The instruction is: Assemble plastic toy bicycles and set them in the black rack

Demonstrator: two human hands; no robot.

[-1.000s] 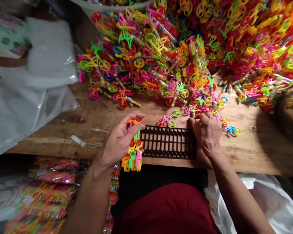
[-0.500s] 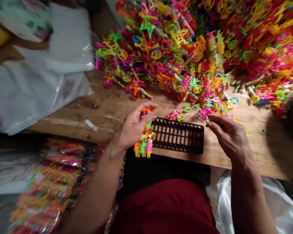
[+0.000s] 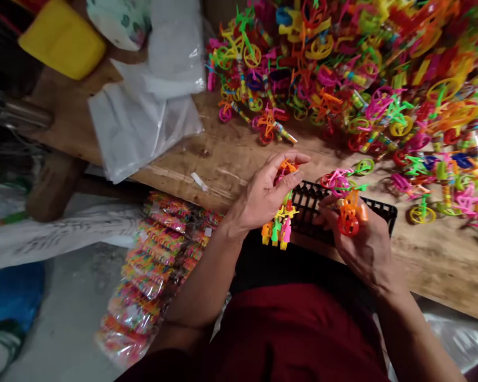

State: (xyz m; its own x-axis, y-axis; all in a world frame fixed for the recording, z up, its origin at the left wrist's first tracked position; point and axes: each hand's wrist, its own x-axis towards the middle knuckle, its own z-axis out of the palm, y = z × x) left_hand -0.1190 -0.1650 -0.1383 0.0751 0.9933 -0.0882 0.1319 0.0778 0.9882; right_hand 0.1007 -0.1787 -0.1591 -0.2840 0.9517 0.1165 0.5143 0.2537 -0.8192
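My left hand (image 3: 258, 199) is closed around a bunch of small plastic toy bicycles (image 3: 278, 228) in orange, green, pink and yellow, hanging at the left end of a black slatted frame (image 3: 305, 204) like an abacus. Over the right part of that frame is my right hand (image 3: 366, 249), fingers curled, with an orange and red toy bicycle (image 3: 348, 215) in its grasp. Its fingertips are partly hidden behind the toy. Just beyond the frame lie a pink toy bicycle (image 3: 338, 179) and a yellow-green wheel (image 3: 363, 167).
A large heap of colourful toy bicycles (image 3: 366, 79) covers the back of the wooden table (image 3: 231, 159). Clear plastic bags (image 3: 139, 127) and a yellow object (image 3: 63, 40) lie at left. Packed bags of toys (image 3: 151, 265) sit below the table edge.
The view has swung left. My right hand has come from beside the frame's right end to over the frame, with an orange and red toy bicycle in it. My left hand keeps its bunch.
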